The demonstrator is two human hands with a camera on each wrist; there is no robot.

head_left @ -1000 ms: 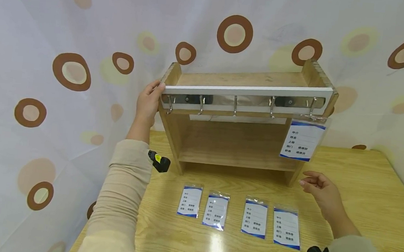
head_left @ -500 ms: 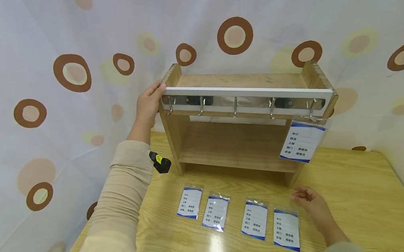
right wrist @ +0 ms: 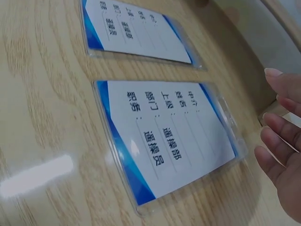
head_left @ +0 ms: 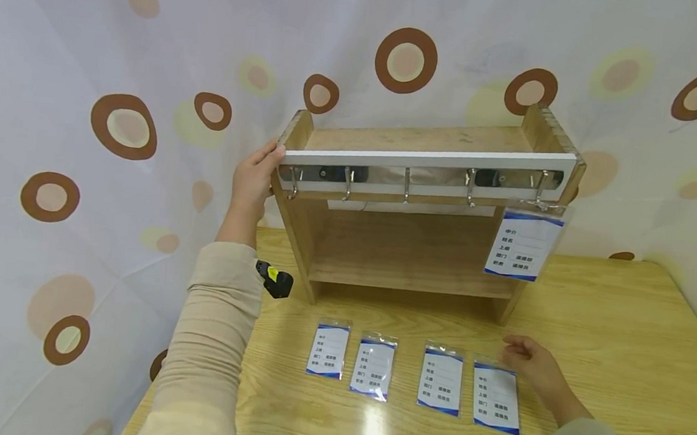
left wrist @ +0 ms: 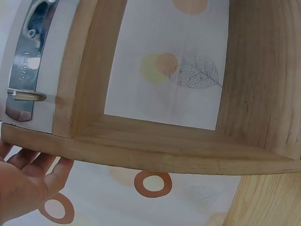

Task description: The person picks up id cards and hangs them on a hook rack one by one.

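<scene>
A wooden shelf point(head_left: 401, 250) carries a white board with a metal hook rail point(head_left: 439, 177) along its upper front. My left hand point(head_left: 253, 180) holds the shelf's upper left corner, thumb at the front; in the left wrist view the fingers point(left wrist: 56, 175) lie against the side panel. From the rightmost hook hangs a clear-sleeved ID badge point(head_left: 523, 247). My right hand point(head_left: 537, 372), fingers loosely bent with nothing in them, hovers by the top edge of the rightmost table badge point(head_left: 496, 400). In the right wrist view that badge point(right wrist: 169, 136) lies flat, apart from the fingertips.
More badges lie face up in a row on the wooden table point(head_left: 624, 338): one left of the rightmost point(head_left: 440, 381), another point(head_left: 373, 368) farther left, and one at the left end point(head_left: 328, 350). A spotted curtain point(head_left: 171, 36) hangs behind and to the left.
My right hand has moved left and down, from beside the shelf's right foot to the top of the rightmost table badge. The left hand, shelf and badges stay put.
</scene>
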